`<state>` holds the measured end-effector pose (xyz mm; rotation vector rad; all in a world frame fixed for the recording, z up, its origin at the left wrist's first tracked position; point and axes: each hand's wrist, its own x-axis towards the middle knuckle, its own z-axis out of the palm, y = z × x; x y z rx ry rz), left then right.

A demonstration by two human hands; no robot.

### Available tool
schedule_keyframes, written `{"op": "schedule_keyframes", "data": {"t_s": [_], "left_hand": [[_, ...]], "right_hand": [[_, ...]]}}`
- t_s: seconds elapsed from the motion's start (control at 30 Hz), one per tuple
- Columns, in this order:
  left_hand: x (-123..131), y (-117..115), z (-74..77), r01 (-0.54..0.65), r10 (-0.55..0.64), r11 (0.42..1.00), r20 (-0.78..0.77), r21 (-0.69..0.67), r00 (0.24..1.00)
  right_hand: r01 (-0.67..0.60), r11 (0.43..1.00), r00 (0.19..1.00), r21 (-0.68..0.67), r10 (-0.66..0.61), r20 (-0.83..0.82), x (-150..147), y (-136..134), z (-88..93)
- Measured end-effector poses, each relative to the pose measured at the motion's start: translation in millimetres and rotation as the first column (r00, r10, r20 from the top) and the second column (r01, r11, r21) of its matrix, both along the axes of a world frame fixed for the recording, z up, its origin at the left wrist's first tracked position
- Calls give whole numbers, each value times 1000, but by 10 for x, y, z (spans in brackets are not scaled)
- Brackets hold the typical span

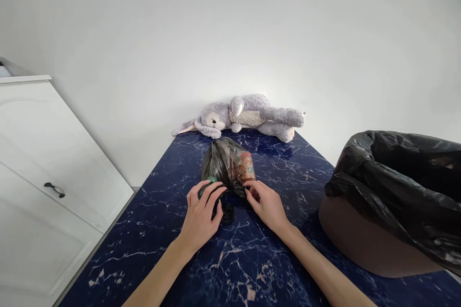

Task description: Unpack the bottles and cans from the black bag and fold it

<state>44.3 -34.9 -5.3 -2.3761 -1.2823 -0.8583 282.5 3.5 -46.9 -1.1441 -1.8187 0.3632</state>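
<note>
A small black plastic bag (227, 165) lies on the dark blue marbled table (252, 259), stuffed with things, one reddish-orange showing through. My left hand (201, 216) curls over the bag's near left end, where something green shows under the fingers. My right hand (264, 204) pinches the bag's gathered mouth at its near right side. Both hands are closed on the plastic.
A grey plush rabbit (245, 117) lies along the table's far edge against the white wall. A brown bin lined with a black bag (392, 192) stands at the right. A white cabinet (43, 177) with a dark handle is on the left.
</note>
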Motion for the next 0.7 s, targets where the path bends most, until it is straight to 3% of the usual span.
{"op": "schedule_keyframes", "data": {"t_s": [0.43,0.7], "left_hand": [[-55,67,-67,-94,97,993,-39,73,995],[-150,109,-47,-166,161,985,113,36,980]], "right_hand": [[-18,1000,999,-18,17,-36,-16,-31,22],[67,997,989,-24,-70,-130,-12,-74,90]]}}
